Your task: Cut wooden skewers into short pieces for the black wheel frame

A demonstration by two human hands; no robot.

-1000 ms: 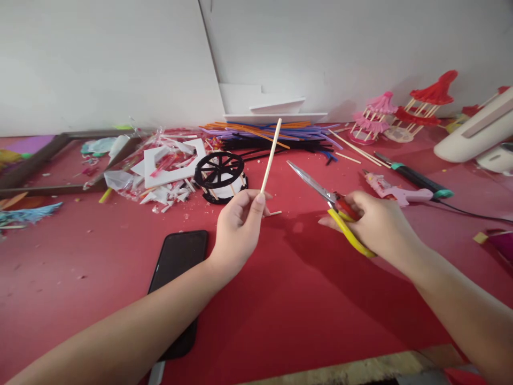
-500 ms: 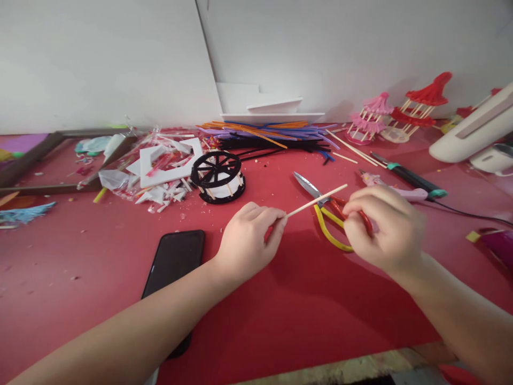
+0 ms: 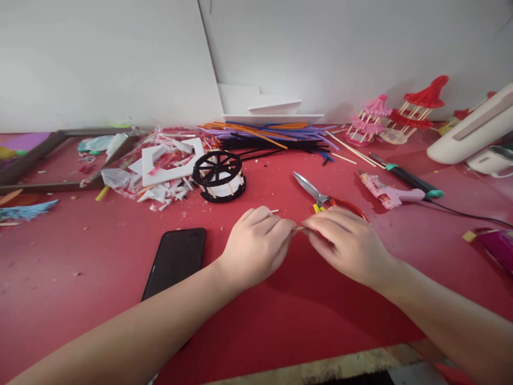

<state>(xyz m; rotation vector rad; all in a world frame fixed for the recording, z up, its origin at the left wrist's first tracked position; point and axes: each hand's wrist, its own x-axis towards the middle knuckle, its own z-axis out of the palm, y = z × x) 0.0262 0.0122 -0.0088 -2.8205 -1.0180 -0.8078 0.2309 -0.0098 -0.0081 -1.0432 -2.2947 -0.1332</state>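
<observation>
My left hand and my right hand are closed, fingertips almost meeting, with a thin wooden stick pinched between them. Most of the stick is covered by the fingers. A pale stick end shows just behind my left hand; whether it belongs to the same stick I cannot tell. Scissors with red and yellow handles lie beyond my right hand, which partly covers them. Past my left hand stands a small round frame with a black spoked top, short wooden posts and a white middle.
A black phone lies beside my left forearm. Pipe cleaners, white foam scraps and a brown frame line the back. To the right are a pink glue gun, a soldering-iron-like tool and tiered models.
My right hand has moved left and taken hold of the stick's free part. The glue gun is now uncovered, while the scissors' yellow handle is mostly hidden.
</observation>
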